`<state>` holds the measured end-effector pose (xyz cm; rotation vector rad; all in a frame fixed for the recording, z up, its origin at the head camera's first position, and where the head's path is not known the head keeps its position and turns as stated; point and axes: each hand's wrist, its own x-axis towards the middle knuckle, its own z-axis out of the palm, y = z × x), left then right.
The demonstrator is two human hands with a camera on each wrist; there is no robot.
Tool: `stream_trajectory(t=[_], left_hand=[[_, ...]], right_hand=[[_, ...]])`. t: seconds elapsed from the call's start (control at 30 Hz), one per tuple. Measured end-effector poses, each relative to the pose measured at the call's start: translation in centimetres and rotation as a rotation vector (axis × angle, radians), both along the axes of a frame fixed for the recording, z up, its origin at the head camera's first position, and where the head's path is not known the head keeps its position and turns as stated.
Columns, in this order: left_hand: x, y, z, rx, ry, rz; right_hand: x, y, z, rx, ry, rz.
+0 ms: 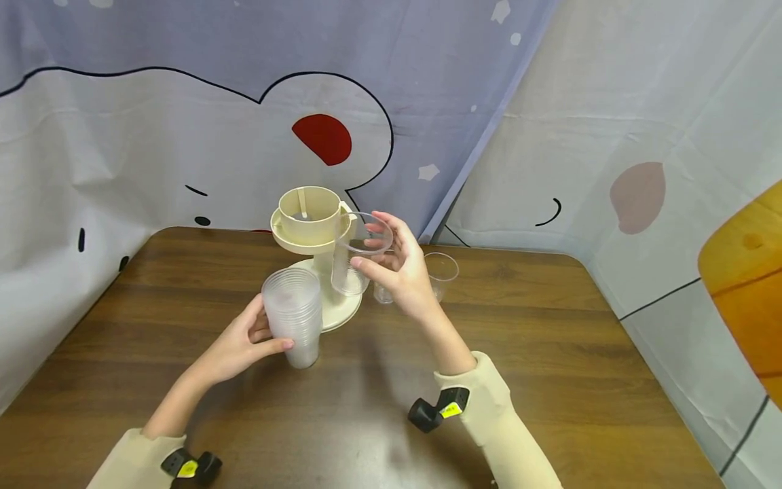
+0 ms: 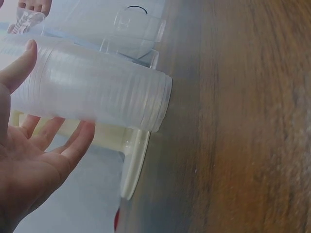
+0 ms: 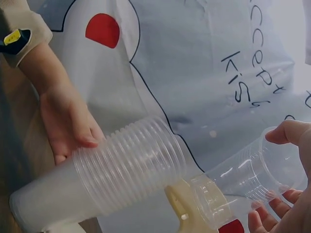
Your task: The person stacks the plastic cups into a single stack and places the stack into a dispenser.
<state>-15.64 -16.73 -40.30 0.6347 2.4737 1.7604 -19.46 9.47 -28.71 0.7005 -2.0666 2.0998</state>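
Note:
My left hand point(image 1: 241, 346) grips a tall stack of nested clear plastic cups point(image 1: 293, 316), mouths up and close to upright. In the left wrist view, the thumb lies on one side of the stack point(image 2: 92, 82) and the fingers on the other. A single clear plastic cup point(image 1: 347, 268) is held near its rim by my right hand point(image 1: 403, 272), between thumb and fingers. That cup is in front of the right side of a cream stand point(image 1: 310, 227) with a round open holder on top; the right wrist view shows the cup point(image 3: 238, 170) overlapping the stand.
Behind my right hand, another clear cup point(image 1: 441, 270) stands on the brown wooden table point(image 1: 519, 380), with a second one point(image 1: 383, 293) partly hidden by the hand. The stand's round base point(image 1: 339, 314) is behind the stack. A printed curtain point(image 1: 201, 149) borders the table's back.

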Motion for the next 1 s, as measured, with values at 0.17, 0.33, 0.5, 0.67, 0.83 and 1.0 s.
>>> stream_trajectory(t=[0.17,0.33,0.5,0.67,0.83,1.0], left_hand=[[0.0,0.0,-0.1,-0.006,-0.003,0.004],[0.0,-0.1,-0.1,-0.002,-0.008,0.001],[-0.1,-0.1,-0.2,0.013,-0.01,-0.004],[-0.2,0.2,-0.2,0.017,-0.001,-0.011],[-0.2,0.2,-0.2,0.023,-0.005,-0.018],[-0.2,0.0,-0.2,0.031,-0.004,-0.02]], right_hand=[[0.1,-0.8,0.1,0.004,-0.005,0.012],[0.1,-1.3,0.2,-0.019,0.016,0.042],[0.1,-1.8,0.3,-0.014,0.066,0.038],[0.2,-2.2,0.6,0.014,0.094,0.027],[0.4,-2.8,0.7,0.033,0.113,0.038],[0.5,-3.6,0.6,0.053,0.114,0.044]])
